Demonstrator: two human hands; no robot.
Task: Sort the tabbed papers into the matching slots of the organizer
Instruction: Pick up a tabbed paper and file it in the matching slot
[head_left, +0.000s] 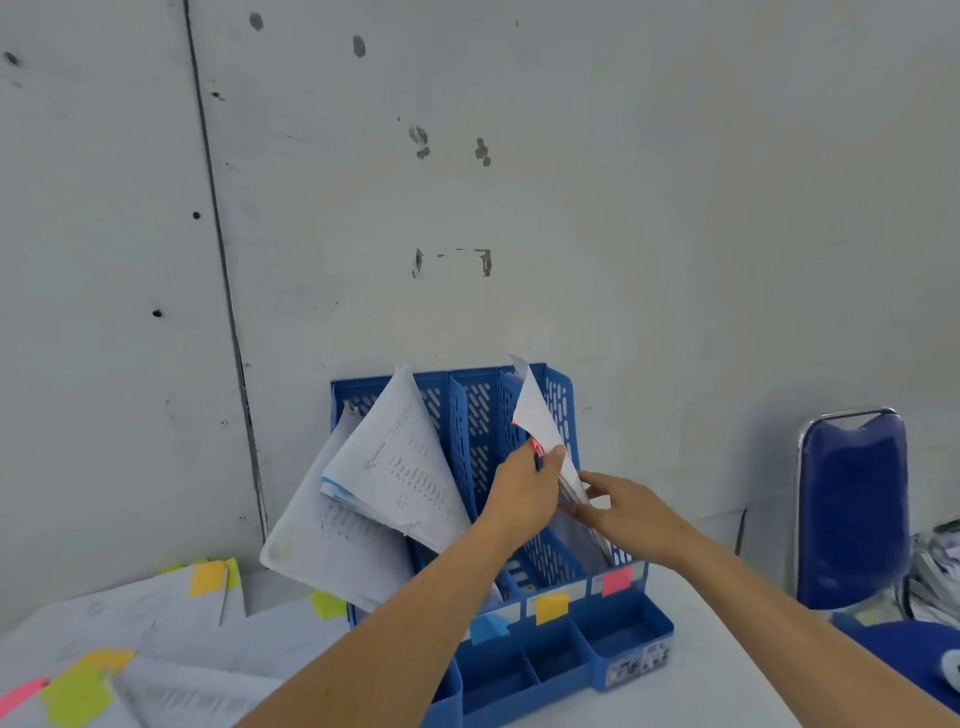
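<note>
Filing of a pink-tabbed sheet (537, 415) into the blue organizer (563, 410), seen from the head camera. The left hand (522, 493) pinches the sheet near its pink tab, between thumb and fingers. The sheet stands tilted in the rightmost slot, its top corner rising above the organizer's back wall. The right hand (631, 512) grasps the slot papers (579, 543) standing in the same compartment, thumb above and fingers beneath their near edge; the grip is partly blurred. On the organizer's front rail, a pink label (616, 580) marks the rightmost slot, a yellow label (551, 608) the next slot to the left, and a blue label (488, 627) the one beyond it. A fanned bundle (395, 467) of printed pages leans out of the slots at the left, spilling over the organizer's left side. Loose tabbed papers (156, 613) with yellow, green and pink tabs lie on the white table (701, 675) to the left of the organizer. A blue chair (852, 509) stands at the right, near the marked grey wall (519, 182).
</note>
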